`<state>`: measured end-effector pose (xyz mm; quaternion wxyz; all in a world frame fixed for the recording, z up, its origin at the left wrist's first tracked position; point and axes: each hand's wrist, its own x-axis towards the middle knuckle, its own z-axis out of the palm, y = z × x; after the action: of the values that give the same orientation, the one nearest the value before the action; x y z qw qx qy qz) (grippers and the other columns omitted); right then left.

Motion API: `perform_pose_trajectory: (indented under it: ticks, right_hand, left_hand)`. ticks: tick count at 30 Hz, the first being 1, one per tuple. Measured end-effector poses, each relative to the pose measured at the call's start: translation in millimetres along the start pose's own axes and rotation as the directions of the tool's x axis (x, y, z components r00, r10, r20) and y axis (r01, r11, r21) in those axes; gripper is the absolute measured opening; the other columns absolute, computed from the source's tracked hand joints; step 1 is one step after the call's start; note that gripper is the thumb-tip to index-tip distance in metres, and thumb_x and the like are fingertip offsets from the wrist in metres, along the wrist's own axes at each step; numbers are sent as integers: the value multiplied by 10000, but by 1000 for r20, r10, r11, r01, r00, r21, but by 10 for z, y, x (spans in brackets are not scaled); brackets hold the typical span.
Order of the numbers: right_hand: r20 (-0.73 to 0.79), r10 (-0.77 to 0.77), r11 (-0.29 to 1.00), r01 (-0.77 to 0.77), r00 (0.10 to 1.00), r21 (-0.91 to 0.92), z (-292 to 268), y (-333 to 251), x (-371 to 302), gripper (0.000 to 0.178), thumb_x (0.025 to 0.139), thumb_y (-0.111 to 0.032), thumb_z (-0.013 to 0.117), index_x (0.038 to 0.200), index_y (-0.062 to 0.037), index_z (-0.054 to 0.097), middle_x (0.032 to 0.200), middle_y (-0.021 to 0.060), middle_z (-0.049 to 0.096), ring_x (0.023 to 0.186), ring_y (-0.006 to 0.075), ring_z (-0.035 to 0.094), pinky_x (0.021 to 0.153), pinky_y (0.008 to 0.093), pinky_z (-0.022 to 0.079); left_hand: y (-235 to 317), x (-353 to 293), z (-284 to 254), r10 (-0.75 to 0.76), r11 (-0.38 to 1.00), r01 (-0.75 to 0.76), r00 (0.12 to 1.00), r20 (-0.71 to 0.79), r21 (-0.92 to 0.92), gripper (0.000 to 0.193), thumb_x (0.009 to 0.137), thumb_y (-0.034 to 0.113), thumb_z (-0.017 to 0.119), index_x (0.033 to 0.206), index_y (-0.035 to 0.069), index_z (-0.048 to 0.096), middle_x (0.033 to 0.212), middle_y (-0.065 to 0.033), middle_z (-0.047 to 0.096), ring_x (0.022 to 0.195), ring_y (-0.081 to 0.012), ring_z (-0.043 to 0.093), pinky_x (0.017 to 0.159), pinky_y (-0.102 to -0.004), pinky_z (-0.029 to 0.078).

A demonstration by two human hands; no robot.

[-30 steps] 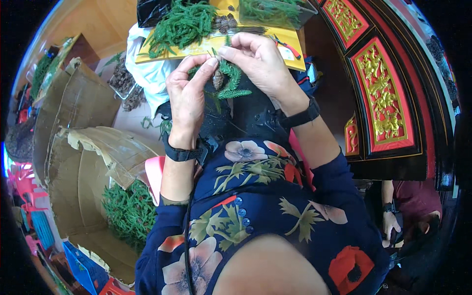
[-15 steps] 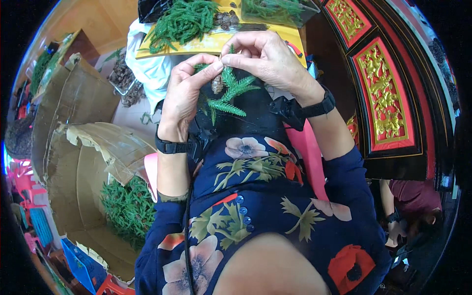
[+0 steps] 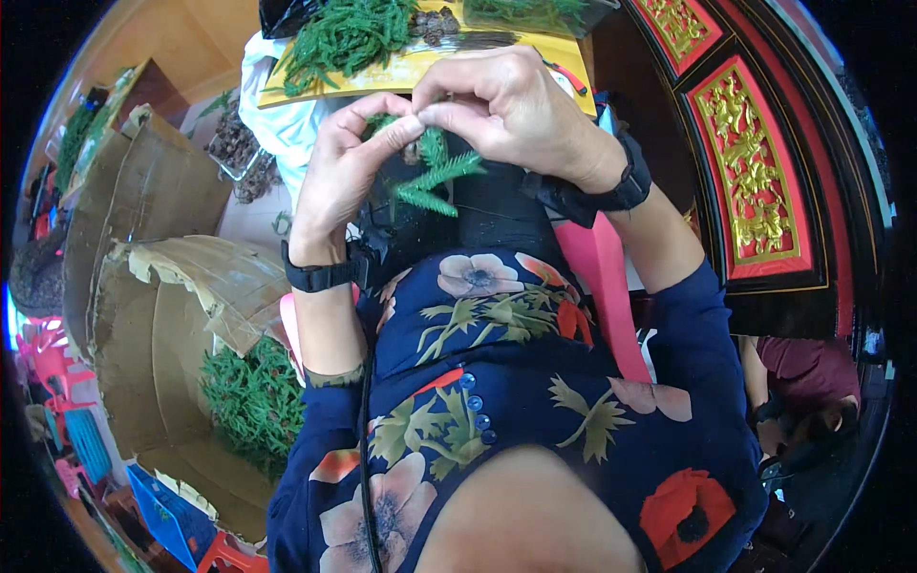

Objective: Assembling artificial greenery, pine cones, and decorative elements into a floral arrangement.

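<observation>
Above my lap, my left hand pinches the top of an artificial green pine sprig between thumb and fingers. The sprig's needled twigs hang below the fingers. A small brown pine cone shows just under my left thumb, partly covered. My right hand is closed at the same spot, its thumb and finger tips meeting my left thumb tip. What lies between the two pinches is hidden by the fingers.
Ahead, a yellow board bears a heap of green sprigs, brown pine cones and a clear bin. At left, an open cardboard box holds finished-looking sprigs. A carved red-gold panel stands right. Another person is at lower right.
Both hands have shifted slightly up and left with the sprig. My right hand has turned over the pinch, and the pine cone is more covered than before.
</observation>
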<state>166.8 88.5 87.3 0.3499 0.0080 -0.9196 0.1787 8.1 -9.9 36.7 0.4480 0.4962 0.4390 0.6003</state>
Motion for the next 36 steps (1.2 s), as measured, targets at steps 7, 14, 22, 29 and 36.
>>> perform_pose_trajectory:
  ticks: [7, 14, 22, 29, 36]
  right_hand:
    - [-131, 441, 897, -432, 888, 97, 104, -63, -105, 99, 773, -65, 658, 852, -6, 661, 629, 37, 593, 527, 40, 469, 490, 193, 377]
    - [-186, 108, 993, -117, 977, -33, 110, 83, -76, 90, 774, -59, 647, 843, -2, 658, 640, 67, 605, 512, 99, 516, 490, 232, 402]
    - [-85, 151, 960, -167, 985, -224, 119, 50, -108, 113, 801, -116, 618, 838, -14, 650, 707, 120, 619, 577, 193, 587, 526, 289, 439]
    - [88, 558, 829, -559, 825, -10, -11, 38, -76, 130, 810, -132, 614, 914, -58, 641, 768, 98, 598, 620, 158, 577, 540, 280, 433]
    - [-28, -157, 957, 145, 987, -253, -1, 288, -80, 174, 794, -172, 643, 962, -126, 649, 884, 47, 605, 707, 182, 590, 565, 273, 429]
  left_hand:
    - [-66, 52, 176, 357, 852, -248, 919, -166, 462, 113, 832, 90, 623, 881, -11, 624, 750, -1, 566, 625, -61, 514, 578, -205, 417]
    - [-62, 51, 71, 271, 907, -207, 954, -131, 365, 110, 828, 78, 621, 877, -20, 624, 740, -24, 568, 622, -76, 516, 575, -213, 419]
    - [-96, 73, 58, 286, 846, -219, 956, -68, 486, 122, 831, 91, 620, 867, -25, 624, 735, -12, 562, 640, -67, 508, 575, -211, 411]
    - [-125, 63, 102, 149, 975, -108, 966, -211, 194, 104, 822, 102, 623, 863, 7, 636, 764, 6, 585, 668, -54, 507, 606, -185, 388]
    - [-112, 70, 28, -35, 980, 20, 997, -76, -196, 86, 822, 100, 591, 852, 24, 618, 782, 22, 583, 679, -42, 505, 616, -165, 372]
